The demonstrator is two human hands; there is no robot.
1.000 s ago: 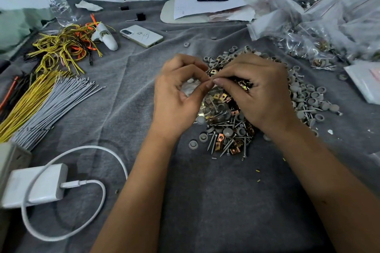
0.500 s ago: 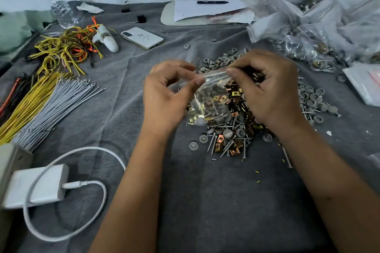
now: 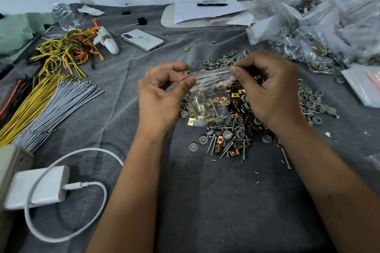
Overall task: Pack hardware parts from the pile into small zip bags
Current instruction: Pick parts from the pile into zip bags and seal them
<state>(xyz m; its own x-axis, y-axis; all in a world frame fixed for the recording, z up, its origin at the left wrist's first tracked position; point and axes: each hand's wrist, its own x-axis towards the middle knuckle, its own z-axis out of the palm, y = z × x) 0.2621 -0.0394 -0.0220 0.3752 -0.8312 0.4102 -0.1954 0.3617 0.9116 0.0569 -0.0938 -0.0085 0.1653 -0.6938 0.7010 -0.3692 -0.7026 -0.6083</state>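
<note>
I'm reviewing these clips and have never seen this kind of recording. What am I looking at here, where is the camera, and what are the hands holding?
No machine here: a person works bare-handed, filmed by one camera worn on the head, looking down. The left hand and right hand each pinch an end of the top edge of a small clear zip bag, which holds gold clips, screws and grey caps. Under it, on the grey cloth, lies the pile of loose parts. At far right are filled bags; at left, wire bundles, a phone and a charger.
</note>
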